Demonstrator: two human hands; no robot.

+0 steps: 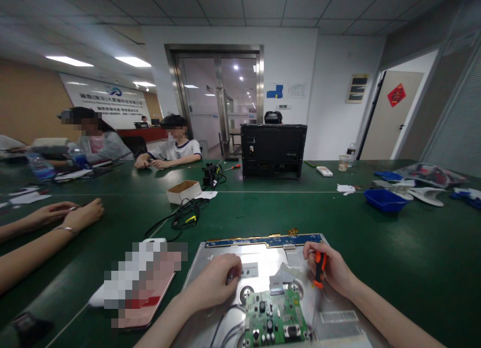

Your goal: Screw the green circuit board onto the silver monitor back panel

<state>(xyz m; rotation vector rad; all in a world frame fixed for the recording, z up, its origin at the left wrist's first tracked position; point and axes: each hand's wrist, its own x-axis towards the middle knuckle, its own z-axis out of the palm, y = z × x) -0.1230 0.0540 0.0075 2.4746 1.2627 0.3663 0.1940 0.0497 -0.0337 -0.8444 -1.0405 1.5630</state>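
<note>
Flat silver metal panel [259,252]: wide green tabletop [398,257] past right edge. Right hand [336,274] grips orange-black tool handle [319,270]; left hand [218,277] curled, contents hidden.

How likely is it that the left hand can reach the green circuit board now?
Probably yes: the left hand is over the same metal panel as the green circuit board, near the board's far left corner, with nothing visible blocking the way.
</note>
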